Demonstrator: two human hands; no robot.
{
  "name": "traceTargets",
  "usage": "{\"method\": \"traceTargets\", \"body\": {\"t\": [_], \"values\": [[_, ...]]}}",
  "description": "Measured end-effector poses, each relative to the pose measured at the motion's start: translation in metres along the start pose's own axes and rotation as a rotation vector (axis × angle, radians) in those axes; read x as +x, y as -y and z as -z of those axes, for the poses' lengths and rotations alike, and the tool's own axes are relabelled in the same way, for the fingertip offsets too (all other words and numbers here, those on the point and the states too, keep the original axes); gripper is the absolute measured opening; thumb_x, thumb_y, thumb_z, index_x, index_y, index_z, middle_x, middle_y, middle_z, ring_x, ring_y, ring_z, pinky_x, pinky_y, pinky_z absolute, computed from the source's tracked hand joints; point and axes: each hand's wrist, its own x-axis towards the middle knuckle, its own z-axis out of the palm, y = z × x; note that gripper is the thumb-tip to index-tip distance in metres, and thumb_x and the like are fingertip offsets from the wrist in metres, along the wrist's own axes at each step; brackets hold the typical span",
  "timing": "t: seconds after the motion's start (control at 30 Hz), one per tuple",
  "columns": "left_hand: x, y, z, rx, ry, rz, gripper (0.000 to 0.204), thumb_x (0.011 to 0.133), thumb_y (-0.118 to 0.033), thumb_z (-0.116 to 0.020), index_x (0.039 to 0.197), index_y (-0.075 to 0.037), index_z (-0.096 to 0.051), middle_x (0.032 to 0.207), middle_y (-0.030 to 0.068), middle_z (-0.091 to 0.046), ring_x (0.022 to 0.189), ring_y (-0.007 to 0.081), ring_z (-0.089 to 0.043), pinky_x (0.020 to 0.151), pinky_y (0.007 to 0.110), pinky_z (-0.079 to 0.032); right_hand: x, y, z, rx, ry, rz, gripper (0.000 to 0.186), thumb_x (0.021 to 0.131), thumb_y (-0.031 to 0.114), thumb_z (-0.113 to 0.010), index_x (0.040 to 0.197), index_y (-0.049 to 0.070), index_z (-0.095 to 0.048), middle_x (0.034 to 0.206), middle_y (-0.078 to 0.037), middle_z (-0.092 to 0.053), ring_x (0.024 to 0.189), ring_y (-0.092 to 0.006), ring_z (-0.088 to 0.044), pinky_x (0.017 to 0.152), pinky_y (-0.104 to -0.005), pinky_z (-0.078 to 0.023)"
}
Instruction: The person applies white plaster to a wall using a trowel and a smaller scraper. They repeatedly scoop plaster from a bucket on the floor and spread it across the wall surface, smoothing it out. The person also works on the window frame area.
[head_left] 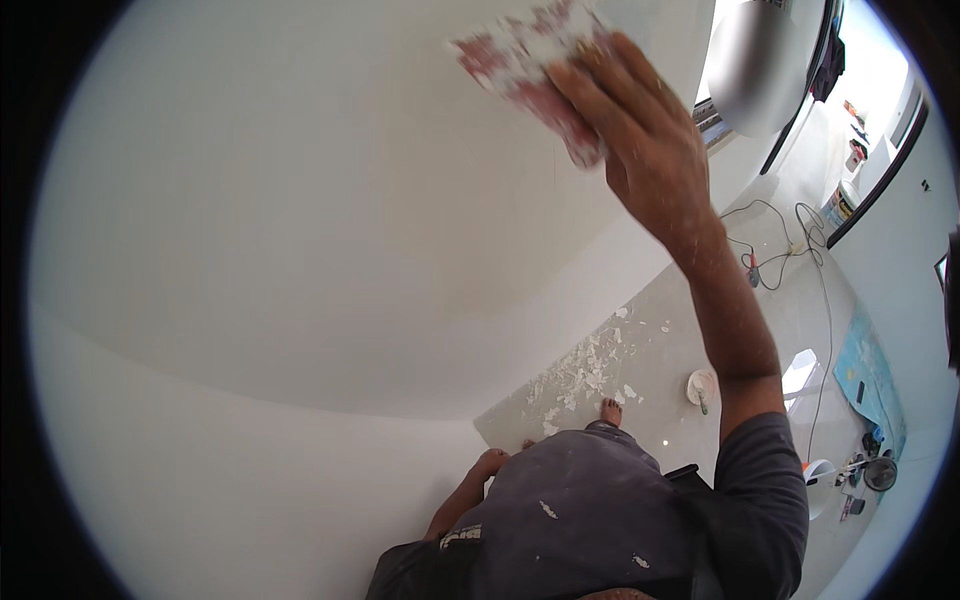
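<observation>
My right hand [645, 140] is raised high at the white wall [280, 200], fingers pressed over a flat red pad [510, 70] that is heavily streaked with white powder and looks like a sanding sheet. The pad lies against or very close to the wall, at the top of the view. My left hand [490, 462] hangs low beside my body, near the wall, with its fingers curled; whether anything is in them cannot be seen. My bare foot shows below on the floor.
White flakes [590, 370] litter the floor [650, 340] along the wall. A small bowl [700, 390], tangled cables, a power tool [752, 272], buckets [838, 205] and a blue sheet [860, 370] lie to the right. A doorway and a blurred patch are at the top right.
</observation>
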Motion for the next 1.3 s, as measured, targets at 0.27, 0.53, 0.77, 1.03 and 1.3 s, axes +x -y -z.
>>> {"method": "traceTargets", "body": {"t": [0.27, 0.53, 0.77, 1.03, 1.3], "values": [[-0.001, -0.032, 0.0, -0.024, -0.033, 0.015, 0.035, 0.086, -0.032, -0.064, 0.103, -0.002, -0.072, 0.097, 0.014, -0.073, 0.086, 0.0228, -0.069, 0.078, 0.036, -0.054, 0.072, 0.023, -0.007, 0.008, 0.251, 0.126, 0.044, 0.103, 0.009, -0.04, 0.146, 0.02, -0.045, 0.15, -0.017, -0.044, 0.141, -0.0314, -0.039, 0.115, -0.0453, -0.036], [-0.005, -0.012, 0.003, -0.026, -0.004, 0.07, 0.037, 0.083, -0.033, -0.063, 0.103, -0.004, -0.072, 0.098, 0.0143, -0.073, 0.089, 0.0233, -0.07, 0.079, 0.038, -0.054, -0.04, 0.065, -0.048, 0.106, 0.309, -0.081, 0.056, 0.082, 0.008, -0.072, 0.133, 0.028, -0.059, 0.133, -0.001, -0.058, 0.133, -0.027, -0.047, 0.1, -0.0417, -0.053], [-0.016, -0.02, 0.012, -0.072, -0.016, 0.117, 0.034, 0.086, -0.03, -0.063, 0.103, -0.002, -0.072, 0.096, 0.014, -0.073, 0.081, 0.0225, -0.07, 0.073, 0.036, -0.056, -0.112, 0.089, -0.064, 0.247, 0.401, -0.203, 0.057, 0.077, 0.005, -0.074, 0.129, 0.024, -0.062, 0.132, -0.004, -0.056, 0.13, -0.0319, -0.047, 0.099, -0.0415, -0.054], [-0.025, -0.024, 0.014, -0.038, -0.043, 0.097, 0.036, 0.085, -0.031, -0.064, 0.106, -0.002, -0.071, 0.098, 0.0148, -0.073, 0.085, 0.024, -0.071, 0.077, 0.037, -0.056, -0.17, 0.116, -0.085, 0.386, 0.473, -0.33, 0.059, 0.074, 0.002, -0.073, 0.129, 0.022, -0.062, 0.132, -0.005, -0.055, 0.129, -0.0326, -0.047, 0.097, -0.0403, -0.054], [-0.015, -0.007, 0.016, -0.078, -0.004, 0.105, 0.036, 0.083, -0.033, -0.064, 0.1, -0.003, -0.073, 0.093, 0.0135, -0.073, 0.084, 0.0224, -0.069, 0.075, 0.037, -0.054, -0.216, 0.149, -0.109, 0.53, 0.548, -0.453, 0.061, 0.076, 0.001, -0.068, 0.133, 0.02, -0.057, 0.134, -0.007, -0.052, 0.128, -0.0365, -0.046, 0.092, -0.0416, -0.057]]}}
